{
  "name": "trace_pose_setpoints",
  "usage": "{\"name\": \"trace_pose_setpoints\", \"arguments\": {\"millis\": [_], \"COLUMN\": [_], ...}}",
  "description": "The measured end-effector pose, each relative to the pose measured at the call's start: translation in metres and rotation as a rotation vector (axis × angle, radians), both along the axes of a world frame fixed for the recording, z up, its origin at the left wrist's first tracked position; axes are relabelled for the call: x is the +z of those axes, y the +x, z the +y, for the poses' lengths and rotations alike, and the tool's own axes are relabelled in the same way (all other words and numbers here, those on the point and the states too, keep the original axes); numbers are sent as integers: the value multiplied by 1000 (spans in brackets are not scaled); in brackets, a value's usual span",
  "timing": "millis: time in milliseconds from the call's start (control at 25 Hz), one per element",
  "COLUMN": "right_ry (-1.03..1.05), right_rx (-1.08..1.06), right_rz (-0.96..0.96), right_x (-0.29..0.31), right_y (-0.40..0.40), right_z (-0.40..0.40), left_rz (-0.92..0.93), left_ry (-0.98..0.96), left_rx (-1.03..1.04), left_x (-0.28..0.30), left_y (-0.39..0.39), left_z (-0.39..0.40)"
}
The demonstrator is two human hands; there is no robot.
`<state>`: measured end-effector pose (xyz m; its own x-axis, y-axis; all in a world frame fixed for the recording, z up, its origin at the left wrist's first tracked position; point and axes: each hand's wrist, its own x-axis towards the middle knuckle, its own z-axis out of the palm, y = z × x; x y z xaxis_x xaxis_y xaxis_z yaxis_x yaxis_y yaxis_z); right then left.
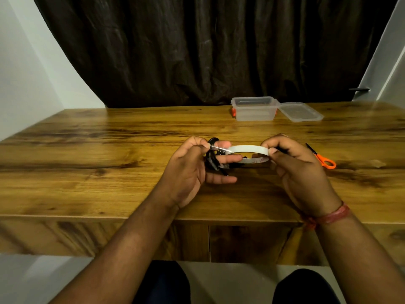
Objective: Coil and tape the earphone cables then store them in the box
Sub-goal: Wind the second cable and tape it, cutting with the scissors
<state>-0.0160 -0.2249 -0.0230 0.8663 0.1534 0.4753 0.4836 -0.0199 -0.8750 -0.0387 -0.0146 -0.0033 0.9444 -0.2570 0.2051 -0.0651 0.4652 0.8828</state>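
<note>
Head view: left hand point(188, 170) pinches a clear tape end against a black coiled earphone cable point(213, 161). Right hand point(295, 167) grips the thin white tape roll point(249, 148) between both hands. Beyond the right hand: translucent plastic box point(255, 111), flat lid point(300, 111). Orange-handled scissors point(324, 160) just right, on the grained wooden worktop point(87, 161).

Both forearms are bare with no sleeves showing, the right wrist wears a band of wound red thread point(331, 217), and dark trousers point(306, 288) cover both knees below the table edge.
</note>
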Motion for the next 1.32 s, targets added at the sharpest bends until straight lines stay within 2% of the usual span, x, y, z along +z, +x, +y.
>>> {"name": "trace_pose_setpoints", "arguments": {"millis": [440,720,880,1040,1120,1160,1240,1320], "right_ry": [196,246,148,72,-71,-246,-755,-1087], "right_rx": [133,186,91,-60,-263,-410,-660,-725], "right_rz": [90,105,129,59,36,10,-8,125], "right_x": [1,2,0,4,11,12,10,7], "right_y": [-4,-4,-1,-3,-4,-3,5,11], "right_z": [3,1,1,-5,-22,-37,-75,-99], "left_rz": [3,3,-9,-6,-8,-11,-16,-14], "left_ry": [-103,-77,-62,-27,-13,-6,-2,-1], "left_rx": [-9,-19,24,58,68,75,87,96], "left_x": [3,-1,-1,-1,-2,-3,-3,-3], "left_y": [1,4,4,5,6,6,7,8], "left_z": [0,-1,-3,-4,-4,-3,-3,-2]}}
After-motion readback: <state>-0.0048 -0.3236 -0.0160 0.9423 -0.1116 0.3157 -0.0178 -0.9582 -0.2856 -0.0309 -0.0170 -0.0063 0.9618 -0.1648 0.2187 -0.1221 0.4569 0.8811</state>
